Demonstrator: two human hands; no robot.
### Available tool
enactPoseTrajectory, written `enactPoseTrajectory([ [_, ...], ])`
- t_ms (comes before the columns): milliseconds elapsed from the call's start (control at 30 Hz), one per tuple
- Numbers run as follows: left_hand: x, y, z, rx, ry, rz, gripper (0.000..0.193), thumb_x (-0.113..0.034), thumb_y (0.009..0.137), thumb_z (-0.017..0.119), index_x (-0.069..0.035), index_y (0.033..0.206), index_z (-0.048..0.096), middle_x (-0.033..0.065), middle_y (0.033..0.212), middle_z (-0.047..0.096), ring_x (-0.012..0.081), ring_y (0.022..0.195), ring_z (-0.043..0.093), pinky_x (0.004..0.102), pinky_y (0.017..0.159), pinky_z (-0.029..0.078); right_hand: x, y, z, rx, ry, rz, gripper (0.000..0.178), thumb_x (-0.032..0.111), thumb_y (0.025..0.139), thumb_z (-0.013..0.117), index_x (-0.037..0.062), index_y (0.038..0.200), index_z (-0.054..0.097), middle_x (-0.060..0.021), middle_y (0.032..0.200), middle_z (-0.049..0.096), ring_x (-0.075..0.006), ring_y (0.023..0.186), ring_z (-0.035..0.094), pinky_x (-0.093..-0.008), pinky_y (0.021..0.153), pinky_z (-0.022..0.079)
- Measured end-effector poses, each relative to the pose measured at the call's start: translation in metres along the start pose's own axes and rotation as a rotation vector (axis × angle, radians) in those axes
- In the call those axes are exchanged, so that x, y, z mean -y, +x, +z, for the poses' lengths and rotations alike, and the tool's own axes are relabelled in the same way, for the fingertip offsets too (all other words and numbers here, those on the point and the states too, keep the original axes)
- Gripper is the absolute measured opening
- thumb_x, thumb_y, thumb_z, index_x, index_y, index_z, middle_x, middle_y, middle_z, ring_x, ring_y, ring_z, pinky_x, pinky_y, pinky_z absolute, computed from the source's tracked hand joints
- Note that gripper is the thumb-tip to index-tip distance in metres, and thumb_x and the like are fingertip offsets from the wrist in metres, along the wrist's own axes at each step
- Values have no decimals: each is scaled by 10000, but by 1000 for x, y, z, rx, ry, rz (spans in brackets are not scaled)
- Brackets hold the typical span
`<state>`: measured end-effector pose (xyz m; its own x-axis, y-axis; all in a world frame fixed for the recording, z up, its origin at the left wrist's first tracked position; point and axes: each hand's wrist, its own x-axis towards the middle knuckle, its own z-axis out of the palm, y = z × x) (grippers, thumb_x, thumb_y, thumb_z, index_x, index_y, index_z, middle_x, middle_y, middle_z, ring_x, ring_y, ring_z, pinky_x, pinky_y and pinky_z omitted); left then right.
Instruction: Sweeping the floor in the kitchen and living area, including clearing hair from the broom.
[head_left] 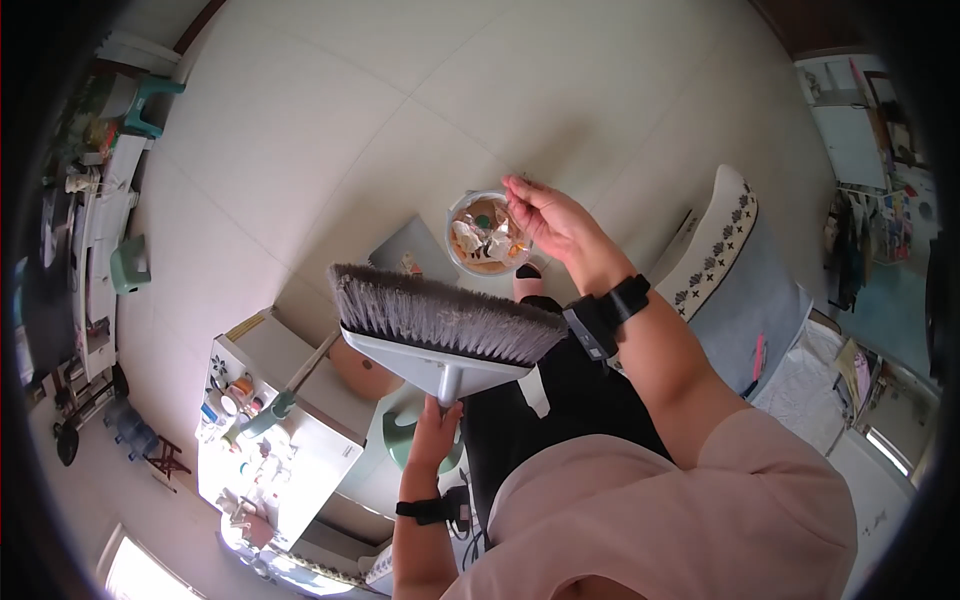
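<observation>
The bristles of the broom [440, 318] hide the lower part of the grey dustpan [403, 238]; whether the pale stick [314, 364] at left of centre joins it behind them cannot be seen. The left hand [432, 435] covers the start of the broom's handle, and the rest is out of sight. The right hand [553, 218] overlaps the rim of the bin [452, 225]; anything between its fingertips is too small to tell, as are most scraps inside. The left forearm partly hides a green stool [397, 432]. Glare blurs small items on the table [305, 508]. The lower edge cuts off the shirt [650, 520] and, lower left, a window [150, 572].
</observation>
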<state>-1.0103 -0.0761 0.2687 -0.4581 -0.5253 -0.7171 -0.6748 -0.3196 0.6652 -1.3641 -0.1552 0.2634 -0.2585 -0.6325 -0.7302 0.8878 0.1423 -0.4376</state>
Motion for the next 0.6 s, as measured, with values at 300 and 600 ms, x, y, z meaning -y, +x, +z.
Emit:
enactPoseTrajectory([
  [300, 10, -11, 10, 119, 43, 31, 373, -162, 866, 537, -5, 1167, 381, 179, 868, 607, 259, 794, 615, 341, 694, 464, -50, 2, 60, 375, -521, 374, 169, 151, 844, 607, 5, 928, 624, -39, 861, 624, -97, 797, 569, -210, 711, 476],
  [600, 22, -18, 26, 151, 12, -19, 352, -151, 869, 535, 12, 1147, 392, 154, 788, 601, 224, 729, 607, 322, 668, 467, -32, 2, 77, 474, -393, 277, 166, 121, 838, 608, -1, 950, 601, -38, 927, 605, -78, 835, 550, -189, 684, 437],
])
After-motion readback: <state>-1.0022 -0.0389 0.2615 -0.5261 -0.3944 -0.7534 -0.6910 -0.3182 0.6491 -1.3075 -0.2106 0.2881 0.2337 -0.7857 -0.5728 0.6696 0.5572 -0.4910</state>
